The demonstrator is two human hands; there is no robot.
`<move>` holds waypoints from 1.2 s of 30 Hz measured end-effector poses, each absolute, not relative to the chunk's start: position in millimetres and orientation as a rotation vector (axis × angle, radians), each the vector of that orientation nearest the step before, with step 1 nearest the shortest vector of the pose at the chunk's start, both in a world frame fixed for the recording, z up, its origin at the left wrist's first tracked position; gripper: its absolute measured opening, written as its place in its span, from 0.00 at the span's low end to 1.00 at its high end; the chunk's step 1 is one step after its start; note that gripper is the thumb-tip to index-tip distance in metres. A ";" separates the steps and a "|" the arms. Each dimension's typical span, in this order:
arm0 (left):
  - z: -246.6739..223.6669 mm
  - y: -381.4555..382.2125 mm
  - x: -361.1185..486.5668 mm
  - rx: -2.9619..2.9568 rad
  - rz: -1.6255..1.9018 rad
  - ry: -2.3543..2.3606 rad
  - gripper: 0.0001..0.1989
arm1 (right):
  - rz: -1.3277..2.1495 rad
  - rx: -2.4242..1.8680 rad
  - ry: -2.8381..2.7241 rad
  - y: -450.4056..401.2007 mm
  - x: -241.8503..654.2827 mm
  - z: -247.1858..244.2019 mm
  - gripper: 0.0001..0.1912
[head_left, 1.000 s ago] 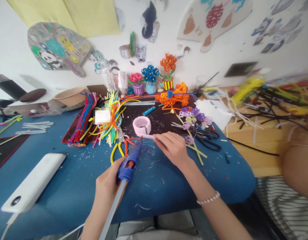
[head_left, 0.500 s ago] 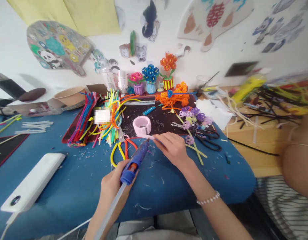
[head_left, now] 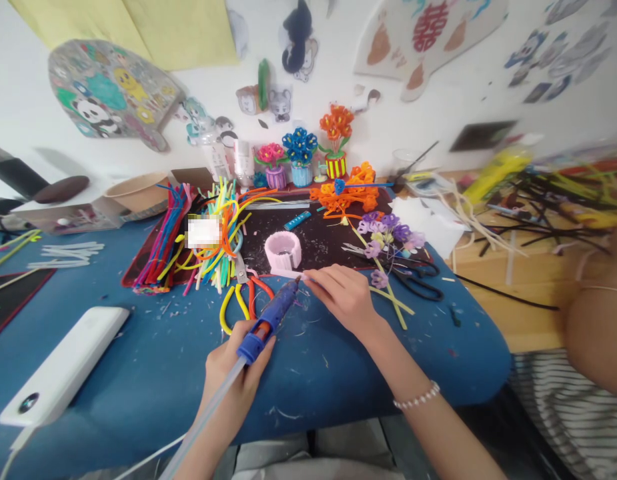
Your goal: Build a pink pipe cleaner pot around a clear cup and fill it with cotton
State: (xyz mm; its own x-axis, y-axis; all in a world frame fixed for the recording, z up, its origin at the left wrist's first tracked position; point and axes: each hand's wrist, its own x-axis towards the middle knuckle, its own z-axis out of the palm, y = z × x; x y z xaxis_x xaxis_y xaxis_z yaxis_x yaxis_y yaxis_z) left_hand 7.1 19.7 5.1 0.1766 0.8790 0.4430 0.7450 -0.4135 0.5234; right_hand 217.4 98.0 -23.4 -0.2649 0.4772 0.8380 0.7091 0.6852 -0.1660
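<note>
My left hand (head_left: 238, 373) is wrapped round a blue glue gun (head_left: 273, 317), a long clear glue stick (head_left: 208, 413) running out of its back. The gun's nozzle points up and right, close to the fingertips of my right hand (head_left: 343, 297). Those fingers pinch the right end of a short pale pink strip (head_left: 287, 273). Just behind the strip, a pink ribbed ring (head_left: 283, 251) stands on the dark mat (head_left: 321, 247). Whether the nozzle touches the strip cannot be told.
Bundled coloured stems (head_left: 173, 233) and pliers (head_left: 238, 303) lie left of the ring. Purple flowers (head_left: 383, 233) and black scissors (head_left: 418, 277) are on the right. Potted flowers (head_left: 301, 153) stand behind. A white power bank (head_left: 63, 363) lies at left. Another person's arm (head_left: 598, 313) shows at far right.
The back of the glue gun and my left hand have shifted slightly, with the glue stick now lying further left. My right hand keeps its pinch on the strip, almost unmoved.
</note>
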 end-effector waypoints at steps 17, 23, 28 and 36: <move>5.8 19.0 5.9 2.323 1.051 1.589 0.04 | -0.300 -0.915 -1.904 96.7 217.5 -21.7 0.06; 3.9 19.9 5.3 2.361 1.044 1.588 0.04 | -0.309 -0.906 -1.899 96.5 217.7 -23.0 0.05; 7.3 18.4 3.0 2.326 1.025 1.646 0.05 | -0.309 -0.920 -1.886 96.6 218.1 -22.7 0.07; 6.0 18.0 5.0 2.344 1.014 1.619 0.05 | -0.299 -0.918 -1.896 96.9 217.1 -23.9 0.06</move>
